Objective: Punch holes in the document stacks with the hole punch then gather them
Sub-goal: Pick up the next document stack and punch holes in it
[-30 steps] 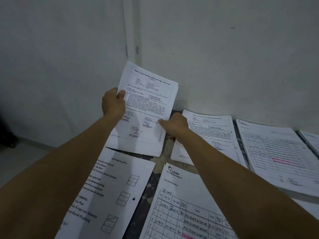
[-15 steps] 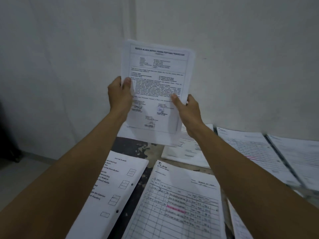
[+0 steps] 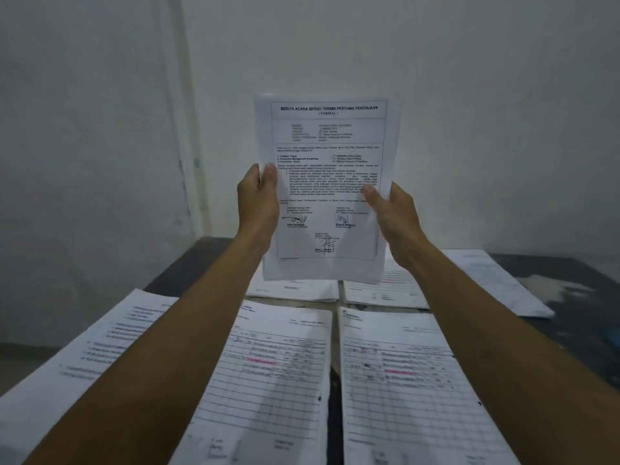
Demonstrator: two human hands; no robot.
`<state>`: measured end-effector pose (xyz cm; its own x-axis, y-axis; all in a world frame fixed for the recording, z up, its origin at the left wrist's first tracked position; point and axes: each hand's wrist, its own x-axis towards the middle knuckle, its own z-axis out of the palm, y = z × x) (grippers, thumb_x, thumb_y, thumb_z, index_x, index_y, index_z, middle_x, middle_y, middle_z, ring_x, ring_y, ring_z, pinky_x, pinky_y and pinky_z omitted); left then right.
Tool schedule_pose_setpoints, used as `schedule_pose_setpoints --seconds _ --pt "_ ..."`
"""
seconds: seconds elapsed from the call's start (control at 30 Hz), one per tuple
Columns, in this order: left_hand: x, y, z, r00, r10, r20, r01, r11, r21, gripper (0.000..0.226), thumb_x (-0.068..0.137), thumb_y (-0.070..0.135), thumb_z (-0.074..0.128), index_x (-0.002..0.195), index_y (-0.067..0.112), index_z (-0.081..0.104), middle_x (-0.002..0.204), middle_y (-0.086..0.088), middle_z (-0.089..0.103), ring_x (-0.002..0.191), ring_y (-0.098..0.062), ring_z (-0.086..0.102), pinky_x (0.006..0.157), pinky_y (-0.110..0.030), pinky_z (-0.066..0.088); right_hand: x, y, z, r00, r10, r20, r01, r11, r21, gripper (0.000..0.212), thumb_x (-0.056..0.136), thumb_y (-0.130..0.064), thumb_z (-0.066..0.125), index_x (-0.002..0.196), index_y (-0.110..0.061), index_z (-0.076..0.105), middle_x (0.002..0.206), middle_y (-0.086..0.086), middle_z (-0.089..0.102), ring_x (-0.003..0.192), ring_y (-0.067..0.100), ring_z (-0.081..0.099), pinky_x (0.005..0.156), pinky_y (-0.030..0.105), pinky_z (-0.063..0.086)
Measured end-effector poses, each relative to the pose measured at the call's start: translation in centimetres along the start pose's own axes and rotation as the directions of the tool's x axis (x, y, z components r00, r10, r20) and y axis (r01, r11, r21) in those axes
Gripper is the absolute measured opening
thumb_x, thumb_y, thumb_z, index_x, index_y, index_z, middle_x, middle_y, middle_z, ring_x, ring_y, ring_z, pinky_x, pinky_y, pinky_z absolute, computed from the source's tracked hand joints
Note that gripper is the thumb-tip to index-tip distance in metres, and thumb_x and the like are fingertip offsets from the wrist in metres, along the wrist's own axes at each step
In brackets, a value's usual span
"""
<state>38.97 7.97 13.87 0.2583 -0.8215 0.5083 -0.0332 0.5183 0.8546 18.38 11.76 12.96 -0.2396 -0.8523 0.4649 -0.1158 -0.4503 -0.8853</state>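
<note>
A stack of printed documents [image 3: 327, 139] with a bold heading and signatures stands upright in the air in front of the wall. My left hand [image 3: 258, 199] grips its left edge with the thumb on the front page. My right hand [image 3: 392, 213] grips its right edge the same way. Below it, several more document stacks lie flat on the dark table [image 3: 577, 290]: two ruled forms with pink marks [image 3: 268, 380] [image 3: 402, 380] close to me, a text page [image 3: 84, 347] at the left. No hole punch is in view.
Further stacks [image 3: 295, 290] [image 3: 385, 290] lie at the back of the table, and one [image 3: 496, 283] at the right. The white wall [image 3: 469, 95] stands close behind the table. The table's left edge drops to the floor [image 3: 27, 360].
Both hands have lifted the stack off the table and raised it upright. The view has swung so the stack sits higher and more to the centre.
</note>
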Motion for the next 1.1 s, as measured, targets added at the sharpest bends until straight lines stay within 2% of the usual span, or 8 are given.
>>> schedule_pose_setpoints --seconds 0.13,0.27,0.47,0.53,0.6,0.73,0.9,1.1 --pt "-4.4 0.2 3.9 0.999 -0.003 0.044 0.004 0.999 -0.033 0.03 0.104 0.037 0.042 0.086 0.018 0.055 0.087 0.008 0.068 0.069 0.002 0.064 0.057 -0.016 0.051 -2.4 0.1 -5.4 0.997 0.01 -0.074 -0.01 1.0 -0.006 0.021 0.097 -0.033 0.059 0.117 -0.028 0.065 0.102 -0.015 0.073 0.088 0.004 0.071 0.066 0.016 0.056" --pt "-8.9 -0.7 7.0 0.993 -0.054 0.1 0.061 0.996 -0.067 0.031 0.104 0.039 0.04 0.099 0.015 0.06 0.092 0.009 0.07 0.072 0.002 0.067 0.054 -0.014 0.051 -4.9 1.0 -10.0 0.993 0.051 -0.108 -0.053 0.998 -0.015 0.017 0.096 -0.033 0.062 0.112 -0.032 0.067 0.099 -0.015 0.074 0.087 0.006 0.072 0.066 0.019 0.057" --pt "-13.4 -3.2 8.4 0.98 -0.092 0.179 0.107 0.991 -0.078 0.035 0.099 0.04 0.052 0.095 0.006 0.06 0.099 -0.018 0.067 0.091 -0.034 0.066 0.078 -0.05 0.056 -8.4 3.6 -14.1 0.988 0.095 -0.12 -0.099 0.995 -0.031 0.029 0.086 -0.033 0.074 0.112 -0.023 0.069 0.1 -0.009 0.076 0.088 0.009 0.073 0.066 0.02 0.058" --pt "-14.1 -4.0 8.3 0.98 -0.076 0.184 0.083 0.996 -0.031 0.037 0.1 0.039 0.051 0.092 0.004 0.058 0.096 -0.02 0.066 0.089 -0.038 0.064 0.08 -0.054 0.054 -9.1 4.4 -14.5 0.982 0.121 -0.145 -0.125 0.992 -0.018 0.031 0.085 -0.031 0.075 0.113 -0.021 0.068 0.101 -0.006 0.076 0.088 0.011 0.073 0.065 0.022 0.058" --pt "-14.2 -4.0 8.3 0.981 -0.049 0.186 0.048 0.999 0.012 0.036 0.101 0.04 0.046 0.09 0.008 0.056 0.089 -0.012 0.065 0.08 -0.027 0.063 0.073 -0.048 0.054 -9.2 4.6 -14.6 0.978 0.134 -0.159 -0.137 0.991 -0.006 0.025 0.088 -0.029 0.073 0.111 -0.022 0.068 0.099 -0.008 0.076 0.088 0.011 0.073 0.066 0.022 0.058" --pt "-13.9 -3.0 8.9 0.985 0.0 0.174 -0.01 0.998 0.059 0.026 0.103 0.045 0.037 0.091 0.029 0.052 0.086 0.016 0.067 0.076 0.0 0.066 0.058 -0.017 0.053 -8.9 4.0 -14.4 0.982 0.092 -0.164 -0.097 0.995 -0.023 0.02 0.091 -0.025 0.069 0.111 -0.027 0.067 0.1 -0.012 0.074 0.089 0.005 0.072 0.068 0.018 0.057" --pt "-15.5 -3.7 8.8 0.981 -0.031 0.194 0.026 0.999 0.027 0.021 0.103 0.046 0.039 0.101 0.031 0.053 0.094 0.014 0.068 0.08 -0.002 0.069 0.057 -0.016 0.054 -10.5 5.3 -14.5 0.968 0.128 -0.216 -0.133 0.991 -0.007 0.017 0.092 -0.02 0.064 0.108 -0.027 0.067 0.1 -0.013 0.074 0.088 0.011 0.072 0.068 0.023 0.057" --pt "-16.3 -4.0 9.1 0.988 -0.003 0.157 0.004 1.0 -0.005 0.017 0.103 0.046 0.038 0.097 0.035 0.051 0.095 0.017 0.068 0.082 -0.002 0.068 0.06 -0.021 0.058 -11.5 5.8 -13.9 0.955 0.136 -0.265 -0.136 0.991 0.017 0.02 0.093 -0.016 0.056 0.098 -0.031 0.067 0.094 -0.015 0.074 0.082 0.005 0.071 0.059 0.017 0.054"
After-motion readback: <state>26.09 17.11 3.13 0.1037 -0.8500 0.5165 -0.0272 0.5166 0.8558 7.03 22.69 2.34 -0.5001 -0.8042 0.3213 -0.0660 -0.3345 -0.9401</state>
